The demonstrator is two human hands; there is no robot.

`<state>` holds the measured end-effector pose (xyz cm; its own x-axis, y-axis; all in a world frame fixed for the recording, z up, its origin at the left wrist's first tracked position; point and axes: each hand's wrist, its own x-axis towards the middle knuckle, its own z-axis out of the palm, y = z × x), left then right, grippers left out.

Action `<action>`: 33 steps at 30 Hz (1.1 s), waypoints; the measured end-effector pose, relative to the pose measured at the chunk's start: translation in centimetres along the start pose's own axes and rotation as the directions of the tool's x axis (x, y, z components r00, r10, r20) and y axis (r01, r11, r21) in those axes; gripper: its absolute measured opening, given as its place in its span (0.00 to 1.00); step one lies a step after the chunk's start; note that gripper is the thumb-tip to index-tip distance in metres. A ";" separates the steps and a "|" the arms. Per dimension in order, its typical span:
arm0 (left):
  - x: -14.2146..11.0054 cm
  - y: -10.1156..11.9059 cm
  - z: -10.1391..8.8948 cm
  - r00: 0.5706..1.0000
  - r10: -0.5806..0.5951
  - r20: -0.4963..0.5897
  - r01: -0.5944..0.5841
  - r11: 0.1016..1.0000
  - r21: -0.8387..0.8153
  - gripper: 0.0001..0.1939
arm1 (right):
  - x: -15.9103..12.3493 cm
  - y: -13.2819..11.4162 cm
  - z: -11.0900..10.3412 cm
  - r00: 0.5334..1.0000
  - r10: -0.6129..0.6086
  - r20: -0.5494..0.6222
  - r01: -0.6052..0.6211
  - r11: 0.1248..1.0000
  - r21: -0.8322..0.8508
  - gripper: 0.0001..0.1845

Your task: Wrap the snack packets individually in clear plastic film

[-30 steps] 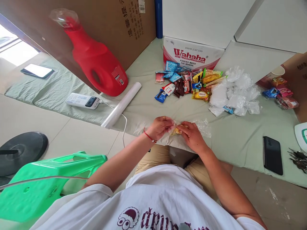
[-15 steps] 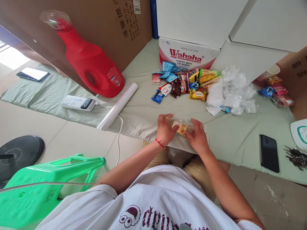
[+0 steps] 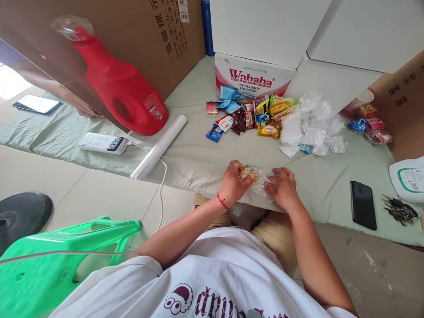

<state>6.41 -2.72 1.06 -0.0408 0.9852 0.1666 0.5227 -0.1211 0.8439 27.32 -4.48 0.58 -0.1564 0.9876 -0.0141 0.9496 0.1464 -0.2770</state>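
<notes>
My left hand (image 3: 232, 184) is closed around a small yellow snack packet (image 3: 249, 171) near the front edge of the cloth-covered surface. Clear plastic film (image 3: 261, 183) is around the packet and stretches out to its right. At that loose end, the thumb and a finger of my right hand (image 3: 283, 187) pinch the film, the other fingers reaching forward. Print on the packet is too small to read. Behind my hands lies a pile of wrapped snacks (image 3: 244, 119), beside a heap of clear plastic-wrapped bundles (image 3: 314, 128).
A roll of clear film (image 3: 159, 146), a white power bank (image 3: 103, 143) with a cable, and a red jug (image 3: 127, 92) are on the left. To the right lie a black phone (image 3: 363, 205) and keys (image 3: 399, 210). A Wahaha carton (image 3: 253, 76) stands behind; a green stool (image 3: 66, 251) is lower left.
My right hand has moved right, drawing the film out from the packet. The packet now sits tighter in my left hand. The view has shifted slightly.
</notes>
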 end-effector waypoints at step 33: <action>-1.0 1.8 4.7 0.894 0.014 0.449 0.250 0.814 -0.524 0.20 | -4.1 -0.5 1.1 0.938 0.330 0.111 -0.188 0.210 0.960 0.18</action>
<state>11.39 -3.34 -0.01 0.3529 0.9332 -0.0678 -0.0306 0.0839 0.9960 27.23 -8.69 -0.28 0.1362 0.9679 -0.2114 -0.0317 -0.2090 -0.9774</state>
